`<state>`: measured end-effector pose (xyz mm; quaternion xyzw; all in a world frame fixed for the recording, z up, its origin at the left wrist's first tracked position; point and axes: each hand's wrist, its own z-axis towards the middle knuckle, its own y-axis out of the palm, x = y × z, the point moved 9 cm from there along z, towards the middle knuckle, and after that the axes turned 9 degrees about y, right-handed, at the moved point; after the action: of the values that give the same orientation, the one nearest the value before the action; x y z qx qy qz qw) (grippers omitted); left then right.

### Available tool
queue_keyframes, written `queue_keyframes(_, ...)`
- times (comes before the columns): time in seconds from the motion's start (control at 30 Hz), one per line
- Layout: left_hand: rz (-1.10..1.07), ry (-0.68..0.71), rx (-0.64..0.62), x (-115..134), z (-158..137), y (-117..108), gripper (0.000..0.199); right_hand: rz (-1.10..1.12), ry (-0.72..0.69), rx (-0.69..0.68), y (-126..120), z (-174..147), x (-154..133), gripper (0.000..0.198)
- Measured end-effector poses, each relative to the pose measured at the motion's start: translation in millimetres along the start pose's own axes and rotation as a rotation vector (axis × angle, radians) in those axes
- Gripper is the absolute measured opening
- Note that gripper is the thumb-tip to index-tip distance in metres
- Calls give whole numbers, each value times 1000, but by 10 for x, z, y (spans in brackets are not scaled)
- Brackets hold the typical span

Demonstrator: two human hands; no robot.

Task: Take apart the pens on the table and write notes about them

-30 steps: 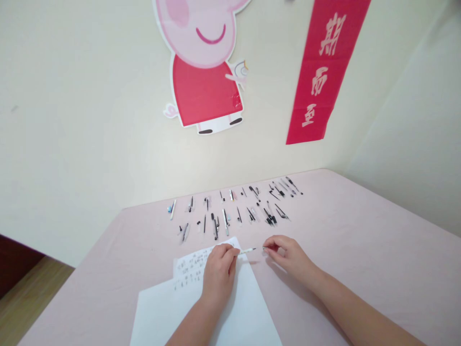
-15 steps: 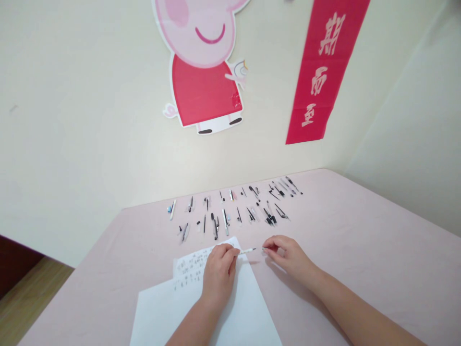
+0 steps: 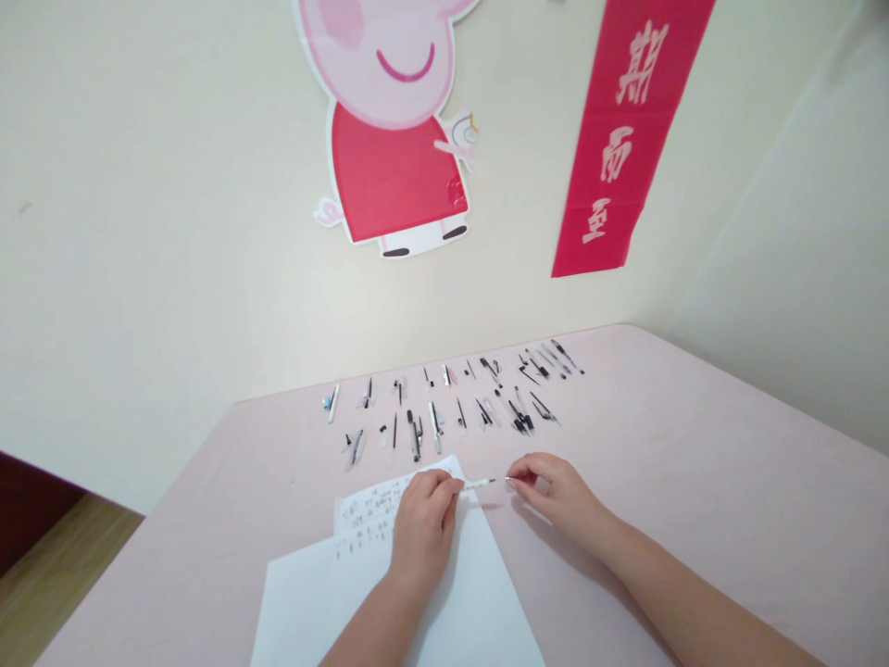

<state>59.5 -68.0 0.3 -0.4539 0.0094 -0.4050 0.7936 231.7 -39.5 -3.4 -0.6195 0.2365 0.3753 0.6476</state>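
Observation:
My left hand (image 3: pixel 425 519) is closed around a white pen (image 3: pixel 476 484), whose dark tip points right. It is held above the top right part of a white paper sheet (image 3: pixel 458 584). Just right of that tip, my right hand (image 3: pixel 556 486) pinches a small silvery piece (image 3: pixel 508 478) between thumb and fingertips. The piece is too small to name; it lies in line with the pen, and whether the two touch I cannot tell. Handwriting covers a second sheet (image 3: pixel 361 505) at the upper left, partly behind my left hand.
Two rows of pens and pen parts lie beyond my hands, among them a grey-black pen (image 3: pixel 414 435), a white pen with a blue part (image 3: pixel 333 405) and several dark pieces (image 3: pixel 519 417). A pink cloth (image 3: pixel 667 500) covers the table, which meets the wall at the back.
The gap between the pen's tip and the small piece has narrowed slightly. Both hands keep their grips; the pens and sheets lie as before.

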Motion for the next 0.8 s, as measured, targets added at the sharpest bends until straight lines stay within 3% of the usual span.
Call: queue_keyframes(0.8, 4, 29, -33, 44, 15, 43, 21, 1, -61, -12, 84, -27, -92, 9)
